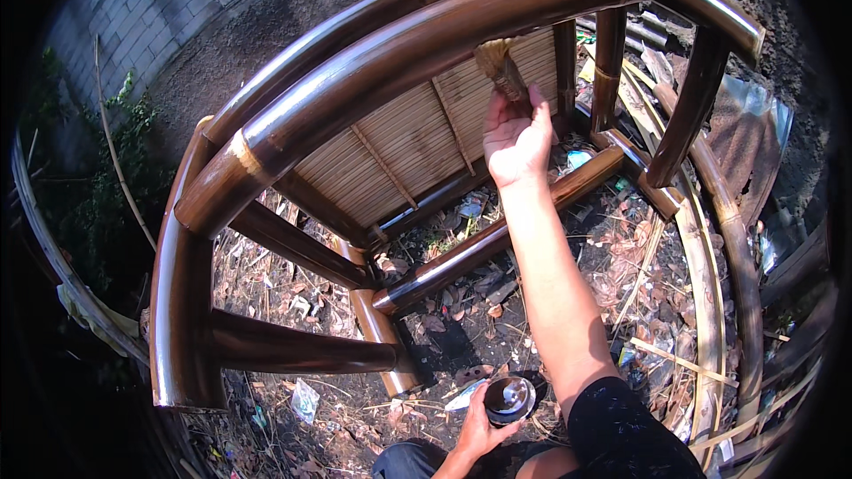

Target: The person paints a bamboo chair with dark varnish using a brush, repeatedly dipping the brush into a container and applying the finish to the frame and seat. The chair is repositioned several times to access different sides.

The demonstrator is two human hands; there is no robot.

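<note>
A dark brown, glossy bamboo bench or chair frame (426,25) fills the middle of the view. Set inside it is a panel of pale slats (399,155) with thin cross strips. Reaching up from the lower right, my right hand (519,144) grips a paintbrush (502,69) with its tan bristles upward. The bristles are at the underside of the thick curved rail; I cannot tell if they touch it. Low in front of me, my left hand (479,433) is wrapped round a small dark cup (510,397) with pale smears and dark contents inside.
Dry leaves and scraps of litter cover the ground (621,257). Long bamboo poles (706,302) lie along the right side, near a rusty metal sheet (741,142). A grey block wall (169,13) stands at the back left, with green plants (129,124) below it.
</note>
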